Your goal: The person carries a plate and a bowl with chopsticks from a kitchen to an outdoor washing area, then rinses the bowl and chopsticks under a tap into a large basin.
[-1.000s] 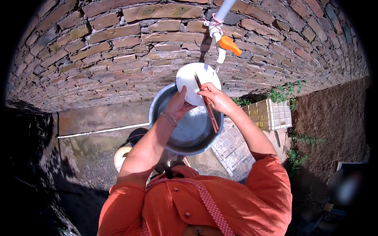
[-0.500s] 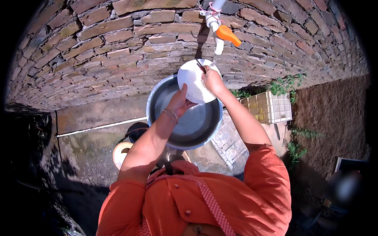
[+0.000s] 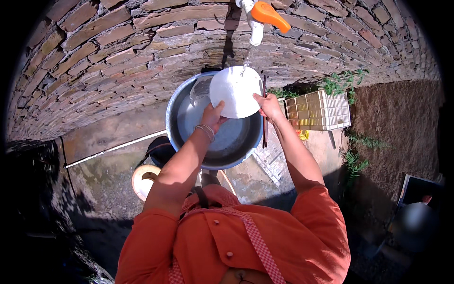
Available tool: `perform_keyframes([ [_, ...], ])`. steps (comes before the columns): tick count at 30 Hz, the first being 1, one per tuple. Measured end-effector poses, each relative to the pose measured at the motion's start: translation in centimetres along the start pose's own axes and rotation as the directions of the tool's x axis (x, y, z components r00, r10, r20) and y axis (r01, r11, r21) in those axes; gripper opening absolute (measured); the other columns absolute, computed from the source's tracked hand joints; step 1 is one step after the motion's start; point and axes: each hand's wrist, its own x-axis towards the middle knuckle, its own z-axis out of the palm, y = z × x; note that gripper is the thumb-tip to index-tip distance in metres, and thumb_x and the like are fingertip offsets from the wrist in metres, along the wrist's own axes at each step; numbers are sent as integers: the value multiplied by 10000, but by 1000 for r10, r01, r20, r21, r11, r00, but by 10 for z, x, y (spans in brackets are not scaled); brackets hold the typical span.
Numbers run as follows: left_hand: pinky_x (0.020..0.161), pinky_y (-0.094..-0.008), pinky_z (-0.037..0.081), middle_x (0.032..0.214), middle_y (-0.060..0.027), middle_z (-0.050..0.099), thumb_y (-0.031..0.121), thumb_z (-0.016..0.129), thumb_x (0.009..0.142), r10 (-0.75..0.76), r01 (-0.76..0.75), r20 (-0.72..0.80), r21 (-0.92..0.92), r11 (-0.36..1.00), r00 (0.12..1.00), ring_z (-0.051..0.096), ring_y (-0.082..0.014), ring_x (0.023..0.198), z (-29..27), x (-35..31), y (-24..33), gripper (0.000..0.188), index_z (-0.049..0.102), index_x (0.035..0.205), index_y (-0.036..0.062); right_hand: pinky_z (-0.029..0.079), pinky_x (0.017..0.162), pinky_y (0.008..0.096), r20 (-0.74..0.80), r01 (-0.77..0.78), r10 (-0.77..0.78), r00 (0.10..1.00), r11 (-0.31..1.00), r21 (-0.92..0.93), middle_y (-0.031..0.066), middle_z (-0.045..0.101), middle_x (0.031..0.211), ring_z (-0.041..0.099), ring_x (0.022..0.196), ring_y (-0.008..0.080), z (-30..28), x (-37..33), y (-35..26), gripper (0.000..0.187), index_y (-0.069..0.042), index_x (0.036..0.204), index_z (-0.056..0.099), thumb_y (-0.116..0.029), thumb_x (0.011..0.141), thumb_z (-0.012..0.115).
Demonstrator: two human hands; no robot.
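Note:
A round white plate [image 3: 235,94] is held up over a large basin [image 3: 173,106], with a thin stream of water falling onto its far part. My left hand [image 3: 213,117] grips the plate's near left edge, thumb on top and fingers underneath. At the right edge, my right hand [image 3: 271,107] pinches the plate. A pair of dark chopsticks [image 3: 265,137] is in that same hand, sticking out past the plate both ways. Above them the white tap [image 3: 256,32] with its orange lever [image 3: 270,17] is running.
Beyond the basin rises a brick wall [image 3: 118,57]. To the right stands a cream plastic crate [image 3: 326,111] beside green plants [image 3: 343,85]. A pale round container [image 3: 138,182] and a dark object [image 3: 160,150] sit on the ground at left. A white pipe [image 3: 113,150] runs along there.
My right hand has moved from the plate's upper face to its right edge. The chopsticks have swung out from over the plate to its right side. The tap and basin appear higher in view.

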Motion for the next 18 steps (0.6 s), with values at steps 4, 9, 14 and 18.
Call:
perform_keyframes([
  [4, 725, -373, 514, 1070, -67, 588, 163, 549, 880, 89, -74, -243, 69, 995, 966, 614, -228, 899, 7, 9, -31, 333, 474, 1187, 59, 301, 318, 263, -183, 136, -150, 972, 987, -86, 28, 487, 498, 406, 338, 99, 16, -17, 32, 234, 9, 753, 559, -180, 891, 563],
  [9, 607, -377, 477, 690, -166, 626, 357, 524, 884, 624, -161, -193, 871, 464, 757, 635, -296, 668, -41, 65, -23, 377, 636, 835, 1, 316, 310, 247, -268, 65, -94, 959, 991, -116, 18, 481, 507, 415, 346, 93, 44, -37, 41, 213, 3, 780, 563, -176, 894, 545],
  [14, 649, -388, 471, 668, -190, 609, 383, 501, 891, 409, -49, -212, 839, 542, 888, 628, -307, 682, -32, 65, -7, 441, 623, 783, -27, 358, 323, 266, -318, -12, 24, 948, 999, 38, 33, 475, 495, 454, 351, 117, 52, -40, 48, 254, 22, 734, 536, -178, 889, 545],
  [18, 727, -377, 526, 974, -127, 627, 152, 547, 889, 252, -174, -311, 256, 951, 916, 634, -244, 872, -36, 45, -50, 267, 541, 1107, -2, 305, 302, 248, -329, 16, 36, 944, 988, 155, 12, 468, 500, 405, 337, 94, 62, -27, 53, 220, 3, 749, 542, -165, 890, 551],
])
